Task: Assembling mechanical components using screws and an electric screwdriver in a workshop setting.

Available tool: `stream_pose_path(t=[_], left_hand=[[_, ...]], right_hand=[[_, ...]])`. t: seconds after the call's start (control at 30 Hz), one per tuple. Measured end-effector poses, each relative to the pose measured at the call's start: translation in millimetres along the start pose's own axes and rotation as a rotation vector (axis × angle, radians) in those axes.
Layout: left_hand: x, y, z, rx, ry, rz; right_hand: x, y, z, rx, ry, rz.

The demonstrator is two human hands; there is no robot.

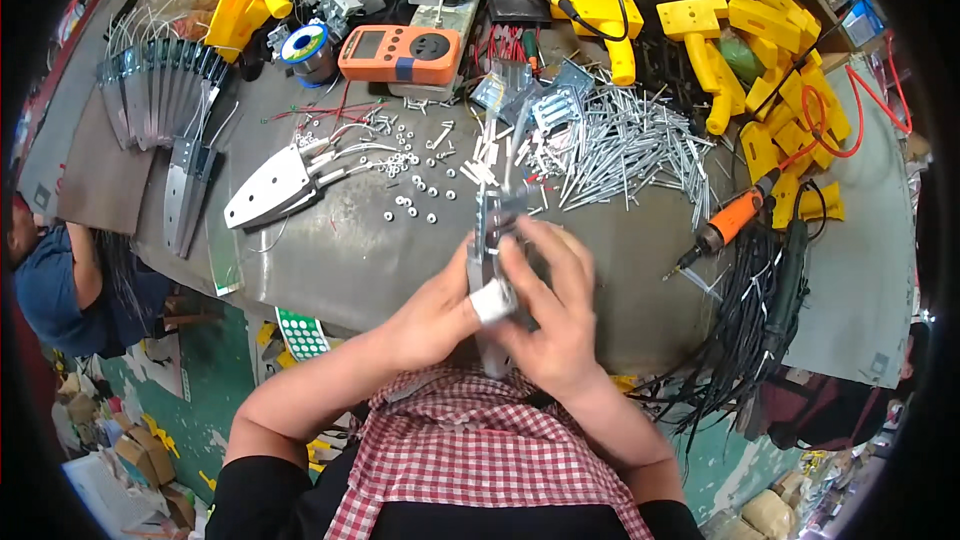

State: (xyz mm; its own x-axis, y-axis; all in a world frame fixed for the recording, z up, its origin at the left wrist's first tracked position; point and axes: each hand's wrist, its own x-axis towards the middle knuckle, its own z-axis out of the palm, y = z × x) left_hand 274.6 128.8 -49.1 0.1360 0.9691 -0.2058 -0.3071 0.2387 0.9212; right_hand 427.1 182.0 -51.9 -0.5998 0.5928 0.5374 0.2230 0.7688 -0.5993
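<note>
In front of my chest I hold a grey blade-shaped part (484, 250) upright, its upper end pointing away from me. My left hand (430, 318) is closed around its left side, with white tape wrapped on the thumb. Against the right side of the part, my right hand (557, 315) has its fingers bent, the fingertips at the part's upper end, slightly blurred. Whether a small piece sits between those fingertips is hidden. Just beyond lie small white tubes (487, 155) and a big heap of silver screws (625, 145).
White blade-shaped parts with wires (268, 188) and grey ones (190, 190) lie left. Behind stand an orange multimeter (400, 54) and a solder spool (308, 52). To the right are an orange electric screwdriver (735, 218), yellow housings (775, 110) and black cables (745, 310). Another person (75, 285) sits far left.
</note>
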Motion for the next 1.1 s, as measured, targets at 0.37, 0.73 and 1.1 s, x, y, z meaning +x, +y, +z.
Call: stream_pose_path(t=[0.37, 0.73, 1.1], left_hand=[[163, 24, -16, 1.391, 0.468, 0.78], [172, 33, -25, 1.486, 0.204, 0.535], [174, 71, -43, 1.903, -0.063, 0.667]], right_hand=[[-17, 51, -22, 0.958, 0.501, 0.541], [-32, 48, -21, 1.19, 0.571, 0.624], [-48, 36, -28, 1.046, 0.551, 0.684]])
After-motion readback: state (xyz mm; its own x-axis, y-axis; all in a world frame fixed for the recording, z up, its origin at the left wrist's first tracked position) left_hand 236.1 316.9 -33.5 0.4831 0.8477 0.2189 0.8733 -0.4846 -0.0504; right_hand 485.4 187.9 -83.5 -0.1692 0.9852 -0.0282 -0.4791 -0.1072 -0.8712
